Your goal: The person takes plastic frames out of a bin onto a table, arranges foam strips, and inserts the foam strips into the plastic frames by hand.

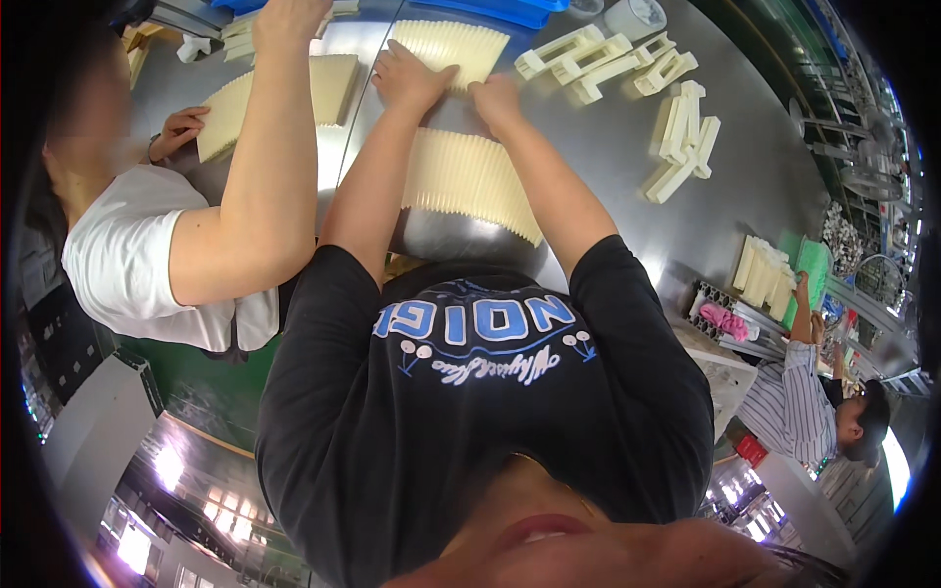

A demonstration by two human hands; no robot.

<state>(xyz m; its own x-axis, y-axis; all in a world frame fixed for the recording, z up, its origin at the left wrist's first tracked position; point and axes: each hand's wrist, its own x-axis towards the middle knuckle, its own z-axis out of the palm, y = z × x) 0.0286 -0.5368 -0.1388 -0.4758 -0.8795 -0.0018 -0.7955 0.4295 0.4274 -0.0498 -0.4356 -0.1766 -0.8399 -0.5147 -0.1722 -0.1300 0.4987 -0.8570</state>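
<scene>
On the metal table ahead of me lies a cream pleated block (463, 47), its ridges running away from me. My left hand (410, 82) rests on its left near part with fingers spread and the thumb along the near edge. At the near right corner my right hand (496, 102) has its fingers curled together against the block's edge; the fingertips are partly hidden. A second cream pleated block (466, 176) lies closer to me, between my forearms, fanned in a slight curve at the table's near edge.
Several cream plastic frames (592, 61) and bars (686, 132) lie to the right on the metal table (598, 147). A blue tray (490, 10) stands at the far edge. A co-worker's arm (270, 147) reaches in close on my left, beside another pleated block (333, 90).
</scene>
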